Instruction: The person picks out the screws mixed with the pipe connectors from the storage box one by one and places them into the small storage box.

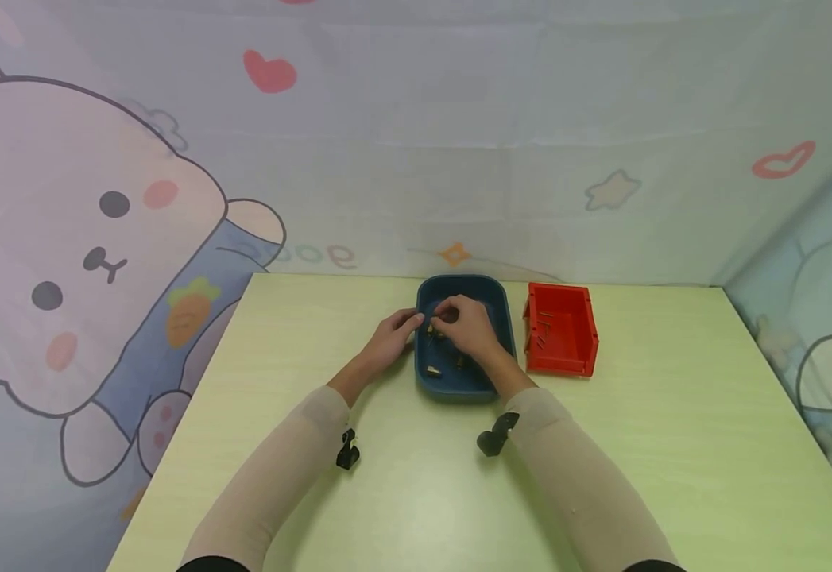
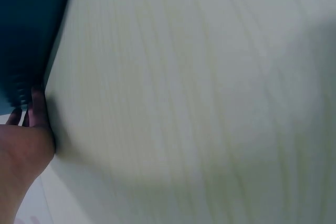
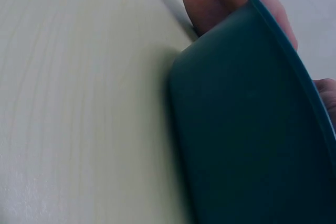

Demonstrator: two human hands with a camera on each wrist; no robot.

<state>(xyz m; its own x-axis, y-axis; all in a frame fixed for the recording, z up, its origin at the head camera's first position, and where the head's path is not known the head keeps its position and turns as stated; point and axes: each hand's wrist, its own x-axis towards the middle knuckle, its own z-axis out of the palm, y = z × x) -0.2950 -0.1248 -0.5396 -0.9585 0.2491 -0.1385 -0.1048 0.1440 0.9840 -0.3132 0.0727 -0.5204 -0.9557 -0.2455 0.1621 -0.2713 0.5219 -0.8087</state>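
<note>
A blue plastic bin (image 1: 458,395) stands on the table, its dark outer wall (image 3: 236,119) close in the right wrist view. My left hand (image 1: 388,338) grips its left side, the thumb at the rim and the fingers (image 2: 38,106) against the outer wall. Inside the bin, my right hand (image 1: 467,324) has thumb and forefinger drawn together at a small brass-coloured piece (image 1: 430,328). The fingers partly cover that piece, and its exact kind is too small to tell. Another brass-coloured piece (image 1: 433,371) lies lower on the bin floor.
Just right of the blue bin is a red plastic bin (image 1: 562,367) with several thin metal pins (image 1: 543,326) in it. The pale wooden table (image 1: 401,492) runs back to a printed cloth backdrop (image 1: 416,159). Small black devices (image 1: 347,451) sit at both wrists.
</note>
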